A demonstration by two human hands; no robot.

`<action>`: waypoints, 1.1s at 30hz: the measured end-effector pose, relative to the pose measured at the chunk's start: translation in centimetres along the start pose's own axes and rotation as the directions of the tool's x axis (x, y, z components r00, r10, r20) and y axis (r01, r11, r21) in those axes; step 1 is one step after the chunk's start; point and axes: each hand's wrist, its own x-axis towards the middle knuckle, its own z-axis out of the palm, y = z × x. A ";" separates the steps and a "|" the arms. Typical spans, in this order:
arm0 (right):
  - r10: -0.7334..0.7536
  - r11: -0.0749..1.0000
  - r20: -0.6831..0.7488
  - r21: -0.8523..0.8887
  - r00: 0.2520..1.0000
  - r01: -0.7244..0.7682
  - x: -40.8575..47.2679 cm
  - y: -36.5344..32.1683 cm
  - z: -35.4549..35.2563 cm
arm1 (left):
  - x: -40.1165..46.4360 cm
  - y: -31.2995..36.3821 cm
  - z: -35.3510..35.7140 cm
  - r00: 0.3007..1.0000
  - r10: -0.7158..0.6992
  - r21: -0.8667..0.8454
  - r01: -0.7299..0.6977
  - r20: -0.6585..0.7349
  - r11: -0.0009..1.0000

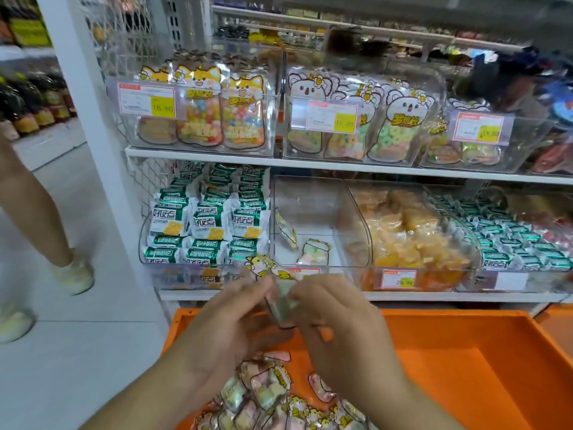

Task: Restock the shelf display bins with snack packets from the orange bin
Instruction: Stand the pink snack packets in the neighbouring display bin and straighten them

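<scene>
Both hands, the left hand (235,318) and the right hand (335,318), pinch one snack packet (280,301) between them, just above the orange bin (465,352) and right in front of the nearly empty clear display bin (310,218) on the lower shelf. It looks light, soft and crinkly, probably slippery film, so holding it by its sealed edges seems wisest. The packet is a clear pouch with a yellow cartoon-animal top, like the loose packets (273,395) heaped in the orange bin.
</scene>
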 end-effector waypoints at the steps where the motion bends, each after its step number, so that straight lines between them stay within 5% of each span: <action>1: -0.052 0.999 0.024 -0.012 0.998 0.053 -0.2 -0.2 0.4 | 0.1 -0.1 -0.2 1.000 0.002 0.001 -0.002 0.008 1.000; 7: -0.145 0.983 0.207 0.137 0.968 0.118 -0.4 0.1 0.3 | 0.5 -0.6 -1.3 0.980 -0.002 0.056 0.013 -0.198 0.998; 10: -0.042 0.956 0.316 0.288 0.948 -0.054 -0.6 0.1 -0.2 | 0.5 -0.6 -1.7 0.966 0.024 0.113 0.006 -0.258 0.994; 14: 0.213 0.941 0.242 0.210 0.947 -0.266 -0.6 0.4 -0.1 | 0.6 -0.9 -1.5 0.967 0.006 0.158 0.035 -0.254 0.987; 18: 0.492 0.723 0.402 0.307 0.773 -0.619 -0.1 0.7 0.4 | 0.7 -1.3 -0.7 0.975 -0.011 0.206 0.057 -0.220 0.977; 24: 0.470 0.710 0.366 0.385 0.803 -0.590 0.5 1.4 0.6 | 1.0 0.2 0.3 0.987 0.078 0.510 0.005 -0.141 0.860; 30: 0.528 0.766 0.224 0.291 0.819 -0.573 5.2 6.0 0.8 | 3.2 1.6 -1.7 0.967 0.113 0.532 0.027 -0.230 0.847; 33: 0.553 0.787 0.281 0.132 0.784 -0.603 9.4 9.4 3.3 | 4.0 1.5 -2.9 0.965 0.087 0.527 0.059 -0.247 0.848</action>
